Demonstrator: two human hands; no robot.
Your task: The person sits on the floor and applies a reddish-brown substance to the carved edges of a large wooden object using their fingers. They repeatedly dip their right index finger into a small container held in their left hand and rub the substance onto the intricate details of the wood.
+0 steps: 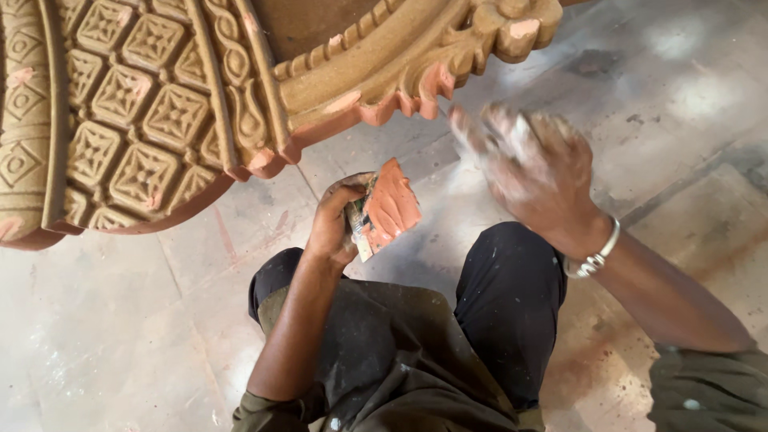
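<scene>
Left hand (334, 224) grips a putty-smeared card (386, 210); right hand (528, 164) (blurred, fingers spread open) hovers just below the carved wooden piece (176, 104).

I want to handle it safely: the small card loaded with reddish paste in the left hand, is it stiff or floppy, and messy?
The card probably bends a little: it looks thin, and the left hand pinches one end. The reddish paste on it shows ridges, so it is likely soft and smears easily. It seems light, since one hand holds it up.
</scene>
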